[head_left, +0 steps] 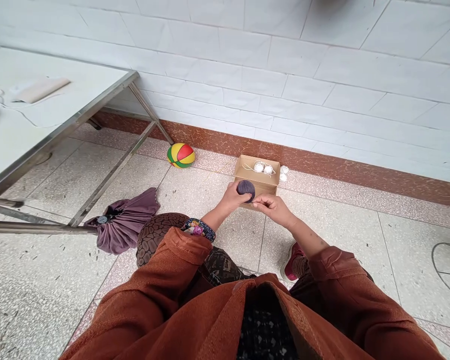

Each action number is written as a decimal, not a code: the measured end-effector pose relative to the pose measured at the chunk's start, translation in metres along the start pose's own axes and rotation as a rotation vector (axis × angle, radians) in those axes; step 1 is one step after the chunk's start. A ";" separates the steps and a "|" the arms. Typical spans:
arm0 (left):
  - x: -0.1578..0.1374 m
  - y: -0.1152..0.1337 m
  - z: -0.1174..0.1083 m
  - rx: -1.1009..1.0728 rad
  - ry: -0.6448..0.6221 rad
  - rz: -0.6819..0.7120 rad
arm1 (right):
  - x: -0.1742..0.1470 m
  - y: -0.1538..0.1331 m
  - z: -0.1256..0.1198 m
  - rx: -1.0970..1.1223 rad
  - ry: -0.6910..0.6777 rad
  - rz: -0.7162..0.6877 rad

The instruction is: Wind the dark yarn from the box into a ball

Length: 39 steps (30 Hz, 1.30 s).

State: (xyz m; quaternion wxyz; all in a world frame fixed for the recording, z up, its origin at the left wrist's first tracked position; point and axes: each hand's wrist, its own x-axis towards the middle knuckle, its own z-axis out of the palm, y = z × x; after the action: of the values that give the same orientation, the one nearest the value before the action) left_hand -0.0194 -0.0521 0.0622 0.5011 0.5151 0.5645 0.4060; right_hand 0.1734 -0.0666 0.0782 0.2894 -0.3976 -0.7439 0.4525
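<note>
A dark grey-purple ball of yarn (246,190) rests in my left hand (232,197), whose fingers and thumb wrap round its side. Just right of the ball, my right hand (273,207) is closed in a pinch near its lower edge. A thin strand of yarn seems to run between the pinching fingertips and the ball, though it is hard to make out. Behind and below both hands stands an open cardboard box (241,171) on the floor. White yarn balls (259,166) with loose ends lie in its far part.
Small white pieces (284,172) lie beside the box near the wall. A colourful ball (181,155) sits by the leg of a metal-framed table (108,95). A folded purple umbrella (122,220) lies on the floor at left. A thin dark cable (435,265) loops at right.
</note>
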 end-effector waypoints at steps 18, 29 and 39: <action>-0.023 0.017 0.004 -0.807 -0.519 -0.162 | 0.013 0.028 -0.012 -0.195 0.332 0.068; -0.013 0.024 -0.001 -1.050 -0.197 -0.104 | 0.004 0.025 0.006 -0.291 0.150 0.012; -0.010 0.011 0.000 -0.759 -0.266 -0.259 | 0.005 0.002 -0.016 -0.078 0.294 -0.047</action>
State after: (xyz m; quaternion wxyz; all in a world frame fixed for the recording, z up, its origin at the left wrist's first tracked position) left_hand -0.0181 -0.0604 0.0744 0.7707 0.2670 0.3655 0.4486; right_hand 0.1845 -0.0548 0.0840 0.3901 -0.4529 -0.7195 0.3535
